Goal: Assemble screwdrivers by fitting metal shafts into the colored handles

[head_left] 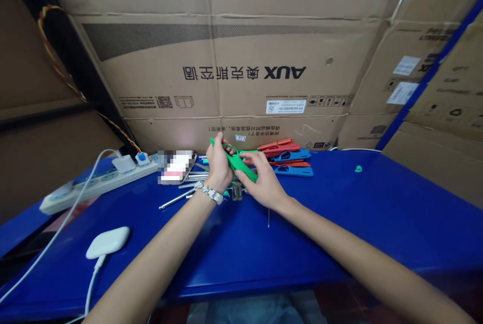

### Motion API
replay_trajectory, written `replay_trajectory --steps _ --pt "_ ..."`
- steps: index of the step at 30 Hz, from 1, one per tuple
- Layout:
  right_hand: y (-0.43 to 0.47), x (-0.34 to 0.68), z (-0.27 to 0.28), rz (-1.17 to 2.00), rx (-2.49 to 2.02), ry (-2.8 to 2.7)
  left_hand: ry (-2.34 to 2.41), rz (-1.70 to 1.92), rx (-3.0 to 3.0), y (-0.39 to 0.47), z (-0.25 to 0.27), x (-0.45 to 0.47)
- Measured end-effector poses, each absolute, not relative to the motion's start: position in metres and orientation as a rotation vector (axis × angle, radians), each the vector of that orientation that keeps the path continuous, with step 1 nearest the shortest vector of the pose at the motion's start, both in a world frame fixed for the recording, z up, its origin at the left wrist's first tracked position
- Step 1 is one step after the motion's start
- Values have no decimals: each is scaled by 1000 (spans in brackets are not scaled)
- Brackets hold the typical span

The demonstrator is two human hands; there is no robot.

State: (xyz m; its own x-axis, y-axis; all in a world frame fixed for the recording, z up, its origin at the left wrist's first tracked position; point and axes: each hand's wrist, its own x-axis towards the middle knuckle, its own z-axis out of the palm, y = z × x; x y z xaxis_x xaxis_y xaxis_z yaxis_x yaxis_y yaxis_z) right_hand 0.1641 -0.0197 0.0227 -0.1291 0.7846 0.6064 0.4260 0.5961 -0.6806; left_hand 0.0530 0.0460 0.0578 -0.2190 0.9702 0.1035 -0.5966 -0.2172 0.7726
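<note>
A green lighter handle (240, 165) with a looped trigger opening is held above the blue table by both hands. My left hand (220, 162) is wrapped round its upper end, with a bracelet on the wrist. My right hand (263, 177) grips its lower end between thumb and fingers. Behind the right hand lie several red lighter handles (278, 148) and blue lighter handles (296, 170). Left of and below the left hand are several silver metal tubes (177, 198). Small clear parts (237, 192) lie under the hands, partly hidden. A thin metal rod (268, 218) shows below the right wrist.
A phone (176, 167) with a blurred screen lies beside a white power strip (101, 183). A white earphone case (108, 242) with a cable sits at the left. A small green piece (358, 168) lies to the right. Cardboard (241, 42) walls the back of the blue table (358, 223).
</note>
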Motion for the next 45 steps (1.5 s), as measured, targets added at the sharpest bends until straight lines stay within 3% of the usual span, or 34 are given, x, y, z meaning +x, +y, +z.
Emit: replay_trajectory --steps 11,18,24,35,45 --pt "-5 200 27 422 -1105 -1843 712 1538 837 58 49 71" --pt "0 266 28 285 -1179 -1975 862 1287 1587 64 37 59" --pt "-1 317 17 172 -1525 -1996 844 866 2248 72 25 80" --pt "21 338 -5 -23 -1614 -1912 1019 751 2683 79 18 108" --pt "17 298 15 -4 -1436 -1972 1106 897 2793 44 32 24"
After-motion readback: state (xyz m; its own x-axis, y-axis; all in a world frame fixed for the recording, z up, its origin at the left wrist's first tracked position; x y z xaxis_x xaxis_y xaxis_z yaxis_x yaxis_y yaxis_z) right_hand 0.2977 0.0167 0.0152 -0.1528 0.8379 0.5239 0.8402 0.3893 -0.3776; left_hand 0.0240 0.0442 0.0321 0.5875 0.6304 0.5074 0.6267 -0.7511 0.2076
